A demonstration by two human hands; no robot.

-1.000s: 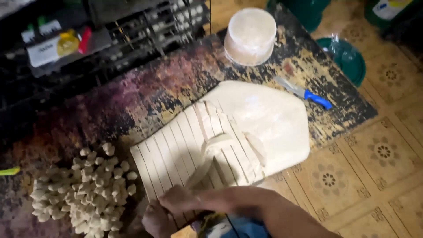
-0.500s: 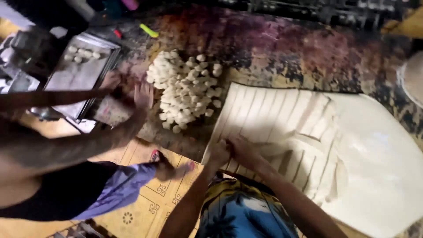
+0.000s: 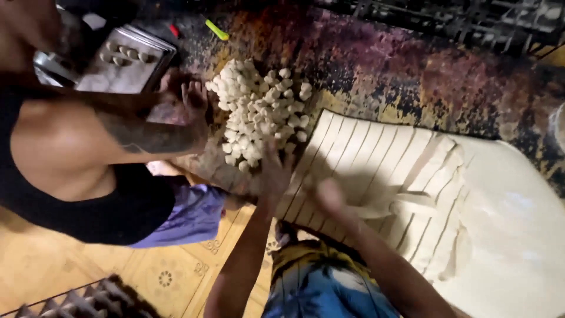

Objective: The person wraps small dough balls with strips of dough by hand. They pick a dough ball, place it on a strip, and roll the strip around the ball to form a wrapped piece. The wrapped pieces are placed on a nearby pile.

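A wide sheet of pale dough [image 3: 500,224] lies on a dark stained work surface [image 3: 412,76], its left part cut into long strips [image 3: 365,159]. My left hand [image 3: 273,171] is at the near edge of a heap of small dough pieces [image 3: 259,112], fingers spread, blurred by motion. My right hand [image 3: 326,194] rests on the left end of the cut strips, and its grip is too blurred to read. A co-worker's hand [image 3: 191,97] touches the left side of the heap.
The co-worker in a black top [image 3: 82,194] crouches at the left. A metal tray [image 3: 126,62] holding a few dough pieces sits at the upper left. A green-yellow stick [image 3: 216,29] lies beyond the heap. Patterned floor tiles [image 3: 53,271] show below.
The view has swung left from the uncut dough end to the heap. My left hand has moved from the strips to the heap of pieces. The co-worker's hand stays at the heap.
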